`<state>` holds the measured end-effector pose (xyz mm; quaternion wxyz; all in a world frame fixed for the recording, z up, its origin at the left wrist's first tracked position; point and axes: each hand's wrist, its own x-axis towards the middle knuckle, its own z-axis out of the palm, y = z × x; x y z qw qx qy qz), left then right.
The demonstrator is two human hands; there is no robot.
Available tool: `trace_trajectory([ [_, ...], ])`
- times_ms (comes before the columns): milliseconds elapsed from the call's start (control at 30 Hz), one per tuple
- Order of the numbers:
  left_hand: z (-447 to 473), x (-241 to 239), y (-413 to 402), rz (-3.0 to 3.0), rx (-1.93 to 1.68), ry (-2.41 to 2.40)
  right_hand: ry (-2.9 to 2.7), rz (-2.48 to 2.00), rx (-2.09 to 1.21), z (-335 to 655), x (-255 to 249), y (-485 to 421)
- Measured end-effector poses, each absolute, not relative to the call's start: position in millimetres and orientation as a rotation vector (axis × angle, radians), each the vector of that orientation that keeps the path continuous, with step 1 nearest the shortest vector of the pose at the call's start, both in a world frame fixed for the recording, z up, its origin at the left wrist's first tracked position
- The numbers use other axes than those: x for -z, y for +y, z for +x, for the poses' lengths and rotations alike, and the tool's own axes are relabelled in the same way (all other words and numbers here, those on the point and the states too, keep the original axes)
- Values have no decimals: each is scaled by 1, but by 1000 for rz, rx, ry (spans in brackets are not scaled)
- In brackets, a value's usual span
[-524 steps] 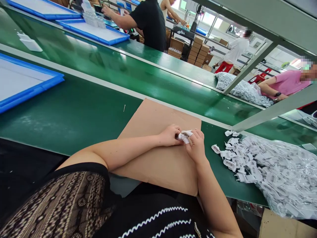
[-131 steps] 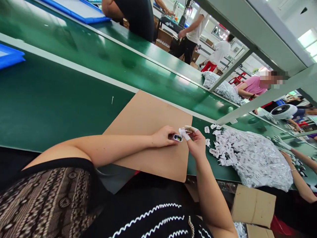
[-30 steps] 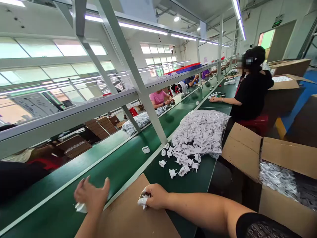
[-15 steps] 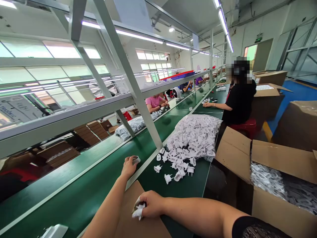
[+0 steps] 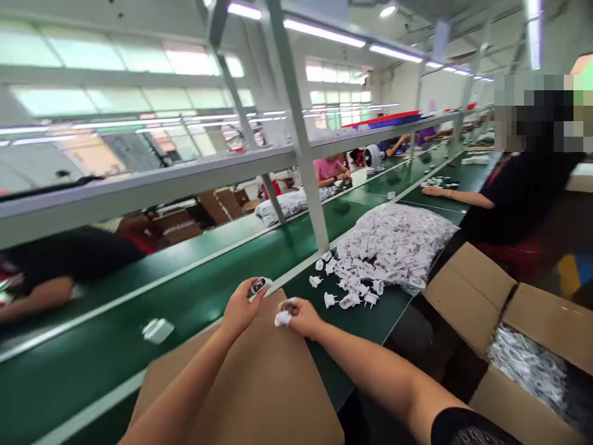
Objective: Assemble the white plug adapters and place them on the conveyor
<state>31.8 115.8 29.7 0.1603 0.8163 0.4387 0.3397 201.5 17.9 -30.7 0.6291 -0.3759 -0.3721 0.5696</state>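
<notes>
My left hand (image 5: 241,311) grips a small white plastic housing (image 5: 260,285), whose oval end with a dark opening faces me. To its right, my right hand (image 5: 304,318) is closed on a white plug piece (image 5: 282,318); finger coverings show at its fingertips. The two held pieces are close but apart, above a cardboard sheet (image 5: 259,371). Beyond the right hand, several loose white plug pieces (image 5: 351,301) lie on the green table, spilling from a clear plastic bag (image 5: 403,238) full of them.
A white housing (image 5: 158,330) lies on the green conveyor belt (image 5: 204,303). A metal frame post (image 5: 308,185) rises beyond my hands. An open carton (image 5: 472,303) with bagged parts stands at right. Co-workers sit along the line, one in black (image 5: 523,191) at right.
The view has swung left. My left hand has lifted the housing off the belt area and turned its opening toward me. My right hand has moved forward, near the left, still holding the plug piece.
</notes>
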Motion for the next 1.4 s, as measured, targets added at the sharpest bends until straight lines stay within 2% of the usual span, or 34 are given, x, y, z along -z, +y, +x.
trace_trajectory([
  [167,-12,-39,-6,2278,-921,1226,-811,-864,-1529,216,16,9],
  [333,-11,-20,-59,2360,-833,1177,-853,-905,-1562,216,2,-7],
  [467,-6,0,-60,2357,-846,1179,-939,-966,-1550,214,-1,-16],
  [667,-9,20,-44,2041,-999,1137,-1049,-1066,-1442,206,-4,-17],
  [900,-11,23,-39,2034,-1000,1077,-1426,-1124,-1162,188,-23,-31],
  [1167,-15,31,-42,1998,-1135,1014,-1617,-1347,-1126,198,-25,-48],
  [1400,-7,23,-44,1882,-1113,1222,-1505,-1255,-1128,190,-38,-53],
])
